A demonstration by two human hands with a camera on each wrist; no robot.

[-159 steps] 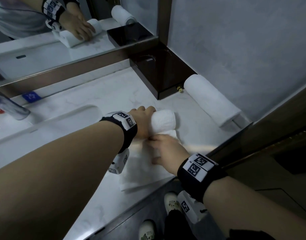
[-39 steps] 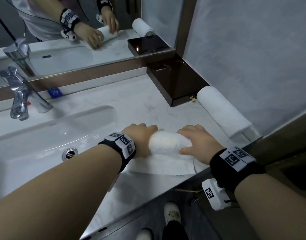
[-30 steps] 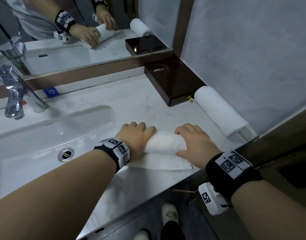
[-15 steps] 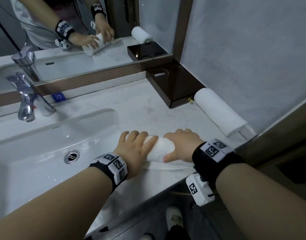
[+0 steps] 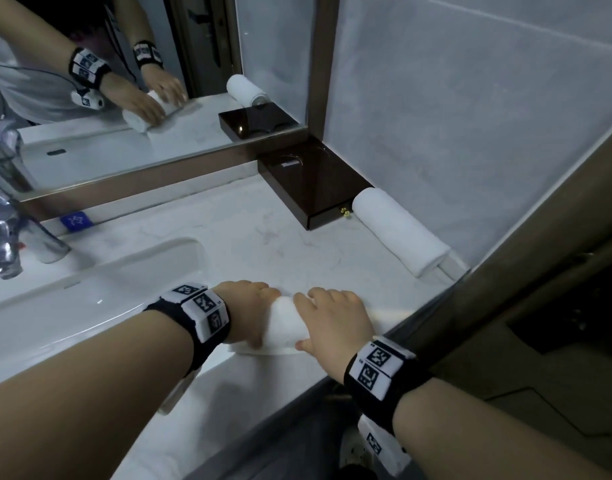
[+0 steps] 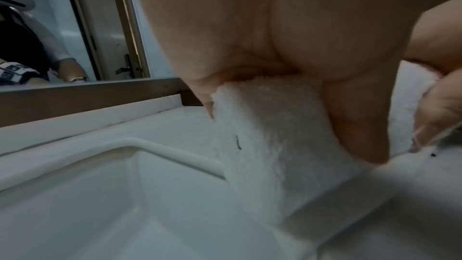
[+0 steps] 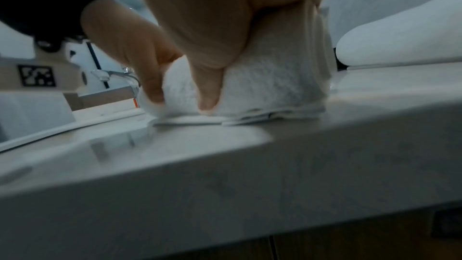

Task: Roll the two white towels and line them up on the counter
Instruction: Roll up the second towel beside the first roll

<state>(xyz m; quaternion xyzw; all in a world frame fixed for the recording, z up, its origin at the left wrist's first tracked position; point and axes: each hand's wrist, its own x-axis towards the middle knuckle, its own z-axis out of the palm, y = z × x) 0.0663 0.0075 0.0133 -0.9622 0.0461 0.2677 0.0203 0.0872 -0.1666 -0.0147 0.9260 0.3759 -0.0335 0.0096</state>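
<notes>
A half-rolled white towel [image 5: 284,323] lies near the counter's front edge. My left hand [image 5: 250,308] grips its left end and my right hand [image 5: 334,315] its right end, fingers curled over the roll. In the left wrist view my thumb [image 6: 357,124] presses the near side of the towel [image 6: 270,141]. In the right wrist view my thumb [image 7: 208,88] lies on the towel [image 7: 270,84], with a short flat tail beneath. A second white towel [image 5: 399,232], fully rolled, lies along the right wall, also seen as the rolled towel [image 7: 400,42] in the right wrist view.
A dark glossy box [image 5: 315,185] stands in the back corner, touching the rolled towel's far end. The sink basin [image 5: 89,292] and chrome faucet [image 5: 6,244] are at left. A mirror [image 5: 124,98] runs along the back. The counter edge [image 7: 225,165] is just below the roll.
Both hands have rolled the towel toward the front edge. The flat tail has shrunk to a thin strip under the roll. The towel by the wall has not moved.
</notes>
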